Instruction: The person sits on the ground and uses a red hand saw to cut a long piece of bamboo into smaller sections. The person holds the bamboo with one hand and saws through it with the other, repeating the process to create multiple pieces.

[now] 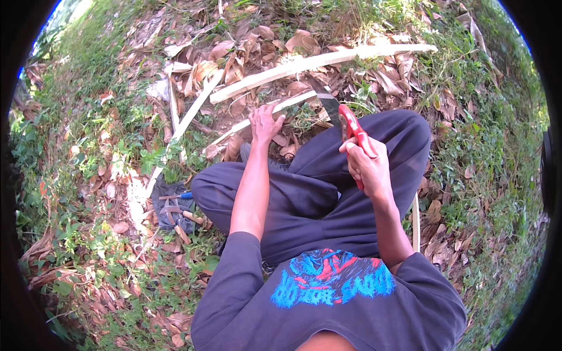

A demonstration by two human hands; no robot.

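red-handled knife (353,131), pale split sticks (319,61), brown dry leaves (246,47)

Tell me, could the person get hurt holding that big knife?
Maybe. The right hand holds the red-handled knife with its blade close to the left hand, which touches a thin split stick; a slip might cut fingers. The blade also hangs just above the right knee, so a swing could catch the leg.

Grassy ground (88,105) carries dry leaves (234,52), pale split wooden strips (316,61) and a dark cloth (170,205).
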